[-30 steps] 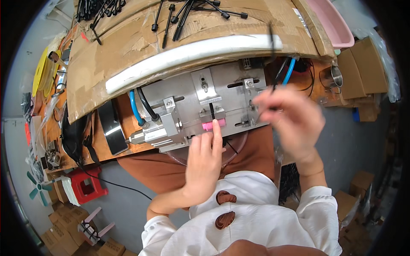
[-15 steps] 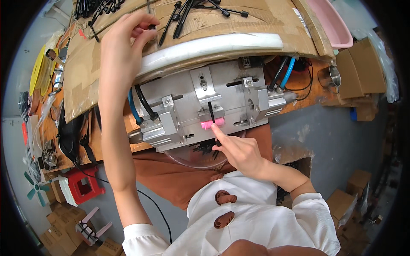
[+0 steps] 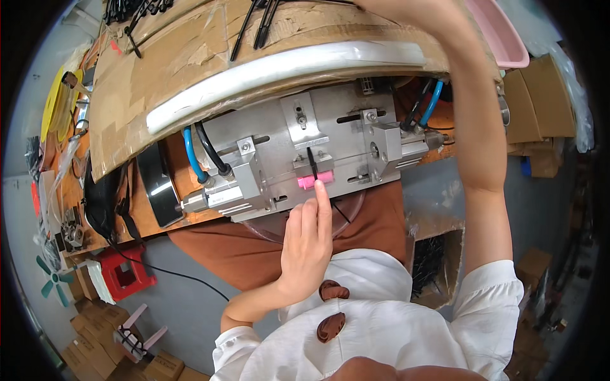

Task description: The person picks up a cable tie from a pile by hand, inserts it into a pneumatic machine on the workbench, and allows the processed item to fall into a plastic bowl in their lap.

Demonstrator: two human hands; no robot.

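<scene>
My left hand [image 3: 308, 238] reaches up to the metal fixture [image 3: 346, 136]. Its index finger is stretched out, the tip touching the near end of a thin black rod [image 3: 312, 159]. That rod lies across a pink block [image 3: 316, 180] at the fixture's near edge, its far end at a small metal stop. The other fingers are bent, and I see nothing gripped in them. My right hand [image 3: 397, 7] is at the top edge, over the cardboard near other black rods [image 3: 265, 25]. Its fingers are mostly cut off by the picture's edge.
Cardboard [image 3: 171, 82] with a white padded strip [image 3: 286, 71] along its edge overhangs the fixture. Blue hoses [image 3: 192, 155] and black ones run to the cylinders on both sides. A dark glossy device [image 3: 159, 187] lies at left, a pink tray [image 3: 499, 32] at far right.
My left hand has come down from the cardboard to the rod at the pink block. My right hand has left that spot and swung up to the cardboard's far side.
</scene>
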